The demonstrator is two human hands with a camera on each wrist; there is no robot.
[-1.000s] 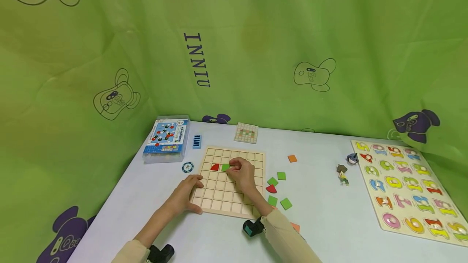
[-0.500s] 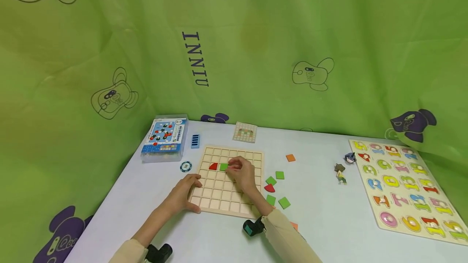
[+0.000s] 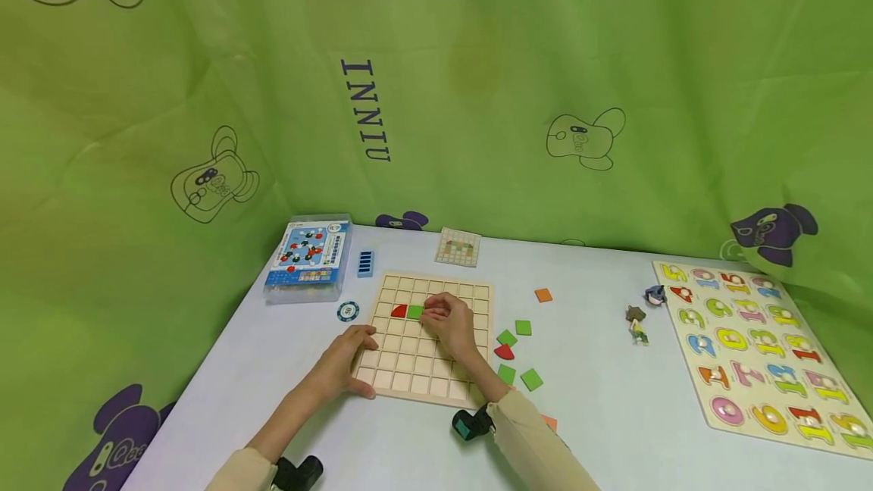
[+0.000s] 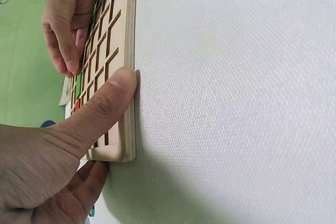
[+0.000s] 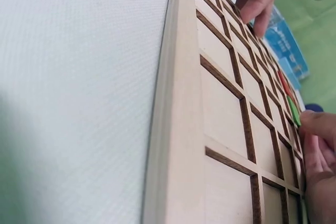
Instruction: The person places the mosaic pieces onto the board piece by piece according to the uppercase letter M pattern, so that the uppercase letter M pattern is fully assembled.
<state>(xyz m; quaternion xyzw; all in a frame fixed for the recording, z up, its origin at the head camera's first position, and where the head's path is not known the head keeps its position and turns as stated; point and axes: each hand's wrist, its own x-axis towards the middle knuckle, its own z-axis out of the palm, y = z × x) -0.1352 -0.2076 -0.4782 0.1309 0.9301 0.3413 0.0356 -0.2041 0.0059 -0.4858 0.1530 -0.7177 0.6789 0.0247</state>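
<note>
A wooden grid board [image 3: 402,363] lies on the white table. Its near left corner is gripped by my left hand [image 3: 339,362]: the left wrist view shows the thumb [image 4: 113,95] along the near edge and the other fingers [image 4: 84,190] curled at the left side. A red quarter-circle tile [image 3: 399,311] lies in a cell toward the back. Just to its right is a green square tile [image 3: 414,312], its right edge pinched by the fingertips of my right hand [image 3: 450,324]. The right fingertips partly cover this tile in the right wrist view.
Right of the board lie several green tiles [image 3: 531,379], a red tile [image 3: 504,352] and an orange tile [image 3: 542,295]. A pattern card [image 3: 458,247] is behind it. A boxed set [image 3: 308,260] and a round chip [image 3: 348,311] stand left; a number puzzle [image 3: 757,347] lies far right.
The green square tile has shifted slightly left, closer to the red quarter-circle tile, with my right fingertips following it. My left hand stays on the board's corner.
</note>
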